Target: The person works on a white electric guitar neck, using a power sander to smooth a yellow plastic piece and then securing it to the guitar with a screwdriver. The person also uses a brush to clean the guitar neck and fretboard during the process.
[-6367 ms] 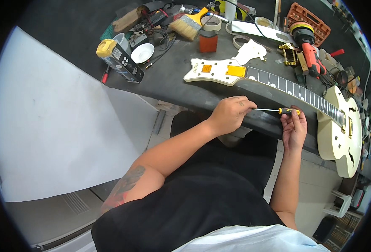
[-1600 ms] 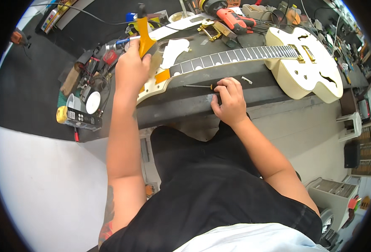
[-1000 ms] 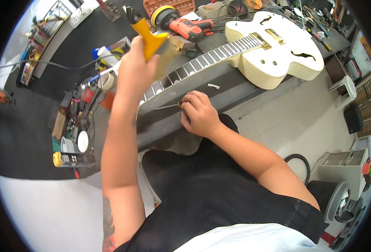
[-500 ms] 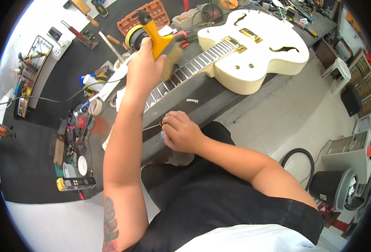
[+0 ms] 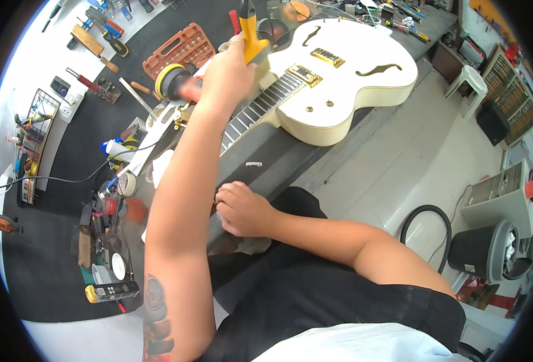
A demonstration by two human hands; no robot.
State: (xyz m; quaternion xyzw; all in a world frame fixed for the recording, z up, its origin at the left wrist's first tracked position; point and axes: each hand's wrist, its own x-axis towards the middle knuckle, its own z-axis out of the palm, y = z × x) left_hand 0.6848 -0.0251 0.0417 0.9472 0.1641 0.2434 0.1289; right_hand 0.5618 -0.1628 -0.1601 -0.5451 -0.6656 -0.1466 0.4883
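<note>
My left hand (image 5: 230,75) is closed around the yellow handle of a brush (image 5: 255,47) with a black tip. The brush is over the neck end of a white electric guitar (image 5: 363,57) with gold hardware, and its pale bristles, partly blurred, are by the upper frets. The guitar lies on the dark bench, its fretboard (image 5: 255,111) running down under my left forearm. Near the bench's front edge rests my right hand (image 5: 243,208), fingers curled; what they hold, if anything, is hidden. A small white piece (image 5: 253,164) lies between the right hand and the guitar body.
A yellow-and-black round power tool (image 5: 171,81) and an orange socket case (image 5: 180,49) are beyond my left hand. A cable (image 5: 67,180) crosses the bench on the left, near clustered tools and tape (image 5: 126,184). A black bin (image 5: 482,250) stands on the floor at right.
My left hand and the brush have moved up along the neck toward the guitar's body. The whole view has shifted, and the right hand stays curled by the bench edge.
</note>
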